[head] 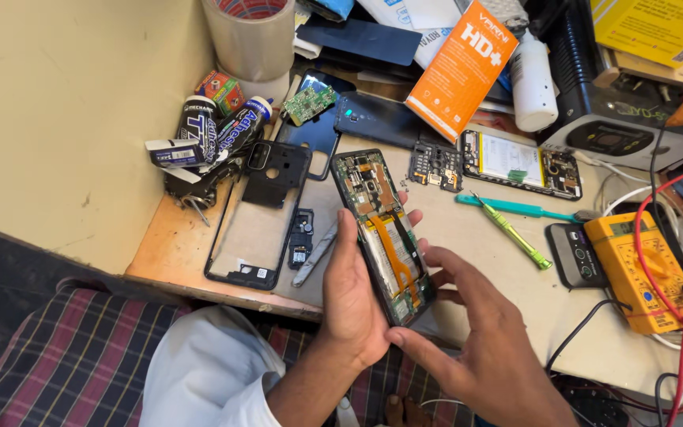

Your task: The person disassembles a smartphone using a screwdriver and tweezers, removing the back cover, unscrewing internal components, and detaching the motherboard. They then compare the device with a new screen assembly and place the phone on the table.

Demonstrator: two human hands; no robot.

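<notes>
My left hand [353, 304] holds an opened phone [381, 229] with its back off, showing circuit board, orange flex cable and battery. The phone tilts above the table's front edge. My right hand [476, 340] is beside the phone's lower right, fingers spread, thumb touching its bottom corner. A black phone back frame [256, 217] lies flat on the table to the left. A small black part [301, 237] and a grey metal pry tool [314, 255] rest next to it.
Two green screwdrivers [515, 225] lie right of the phone. A yellow multimeter [642, 265] with red and black wires sits at right. Another opened phone [519, 162], an orange box [456, 67], a white bottle [533, 79], glue tubes [219, 126] and a tape roll [250, 35] crowd the back.
</notes>
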